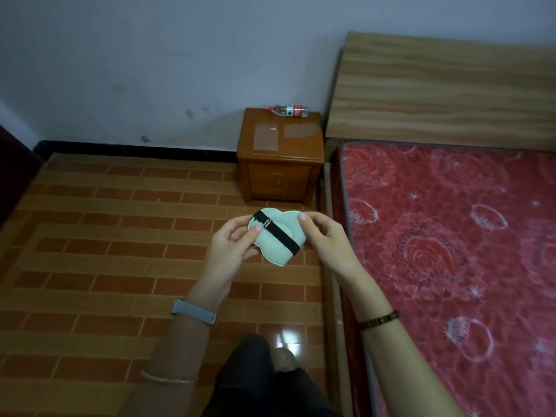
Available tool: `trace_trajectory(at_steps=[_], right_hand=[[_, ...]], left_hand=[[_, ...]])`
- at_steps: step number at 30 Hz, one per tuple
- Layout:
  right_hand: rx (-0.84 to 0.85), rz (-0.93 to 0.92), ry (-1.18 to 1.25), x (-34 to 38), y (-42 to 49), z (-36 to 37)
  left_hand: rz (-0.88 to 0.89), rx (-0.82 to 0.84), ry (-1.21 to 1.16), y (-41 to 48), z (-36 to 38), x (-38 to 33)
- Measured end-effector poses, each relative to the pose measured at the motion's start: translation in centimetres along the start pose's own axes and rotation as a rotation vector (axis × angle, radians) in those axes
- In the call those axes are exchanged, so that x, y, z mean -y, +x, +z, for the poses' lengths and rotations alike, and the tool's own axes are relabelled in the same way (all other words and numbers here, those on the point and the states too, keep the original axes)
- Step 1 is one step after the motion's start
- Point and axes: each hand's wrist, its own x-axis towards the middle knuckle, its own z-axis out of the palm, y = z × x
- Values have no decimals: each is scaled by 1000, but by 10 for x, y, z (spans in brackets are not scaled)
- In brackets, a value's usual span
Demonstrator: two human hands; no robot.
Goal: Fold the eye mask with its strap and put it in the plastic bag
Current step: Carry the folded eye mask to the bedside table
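Observation:
A pale green eye mask is held folded in the air in front of me, above the tiled floor. Its black strap runs slantwise across the folded mask. My left hand pinches the mask's left edge, thumb on top. My right hand grips its right edge, with the thumb at the upper corner. Two clear plastic bags lie flat on a wooden nightstand farther off, one on the left and one on the right.
The nightstand stands against the wall with a plastic bottle lying at its back edge. A bed with a red patterned mattress and a wooden headboard fills the right side. My legs and a shoe show below.

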Motion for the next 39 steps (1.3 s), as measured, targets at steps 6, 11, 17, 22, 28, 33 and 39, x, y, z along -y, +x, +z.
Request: trace_trajectory(at_steps=[6,11,17,22,28,33,39], right_hand=[[-8,28,-1,3,75,12],[-15,18,-22,19,151,35],[-54,-19,-37,43,228,51],[-102,-1,-26,46,274,46],[-137,59,-4,40,333,26],[-120,66,-6,41,396,-3],[-54,57,-57,43,477,-37]], left_hand=[[-3,8,-11,71,-9,-21],[27,23,18,146,-30,-53],[66,72,72,227,-45,-96],[77,123,130,278,-39,-116],[41,153,172,341,-18,-125],[13,144,136,397,11,-135],[-37,92,100,468,44,-143]])
